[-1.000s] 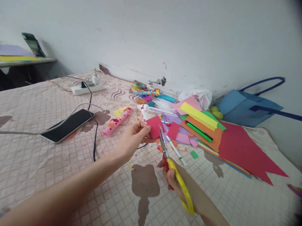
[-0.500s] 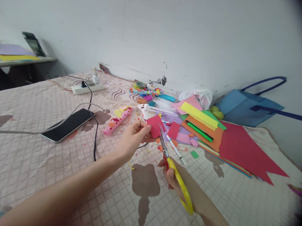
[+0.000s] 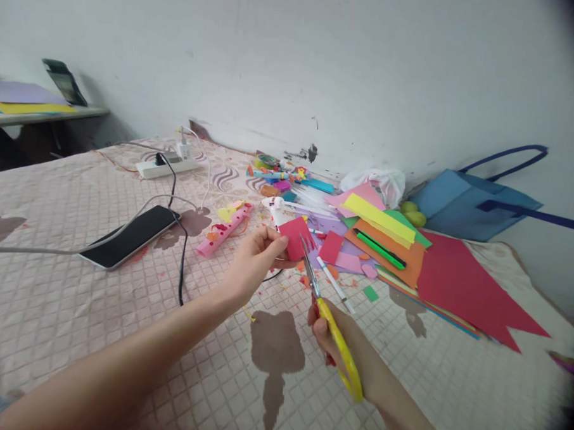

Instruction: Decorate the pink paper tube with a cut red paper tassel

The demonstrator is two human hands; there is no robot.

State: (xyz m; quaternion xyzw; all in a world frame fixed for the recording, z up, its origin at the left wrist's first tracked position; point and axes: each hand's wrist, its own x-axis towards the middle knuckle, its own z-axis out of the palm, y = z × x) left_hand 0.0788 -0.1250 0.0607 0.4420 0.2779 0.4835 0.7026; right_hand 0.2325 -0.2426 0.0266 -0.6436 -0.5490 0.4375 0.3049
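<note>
While the left hand [image 3: 259,264] pinches red paper [image 3: 293,239], the right hand [image 3: 341,331] grips scissors [image 3: 328,312] at its edge.

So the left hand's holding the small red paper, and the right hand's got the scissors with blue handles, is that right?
Not quite: the head view shows that the scissors have yellow and red handles, not blue. The right hand does hold them, and the left hand holds the small red paper.
</note>
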